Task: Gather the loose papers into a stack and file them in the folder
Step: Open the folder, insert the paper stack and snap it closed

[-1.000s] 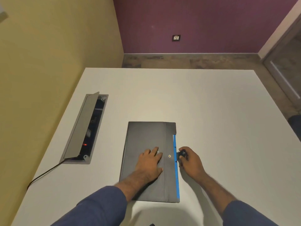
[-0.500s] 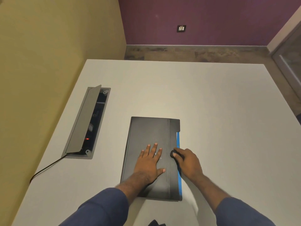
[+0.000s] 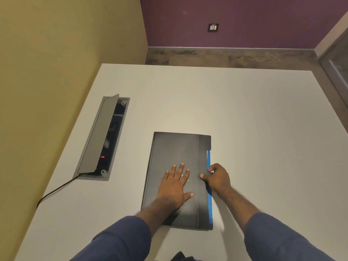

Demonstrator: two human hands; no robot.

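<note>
So the folder (image 3: 177,178) is lying shut and flat on the white table (image 3: 254,129), near edge, a bit left of centre, with a thin blue strip (image 3: 209,185) poking out along its right side (inner cover or a divider, can't tell which). No loose papers anywhere on the table, so I'd guess they're already inside and this is just the closing-up bit. Left hand (image 3: 176,186) is spread flat on the cover, fingers (image 3: 181,167) open and splayed, gripping nothing, just pinning it down. Right hand (image 3: 216,178) is curled at the right edge, thumb and forefinger pinched at what looks like a small snap or tab where the flap wraps over; the closure itself is hidden under the hand, so I can't say if it's done up. Handling-wise it looks like a stiff, textured board cover, light, not fragile, probably slides easily on that smooth top, which is why holding it flat makes sense. If you pick it up, take it by the left side, which I'd guess is the spine, or with both hands on the long edges, so nothing slips out. There's an open cable box (image 3: 102,137) off to the left, well apart.
</note>
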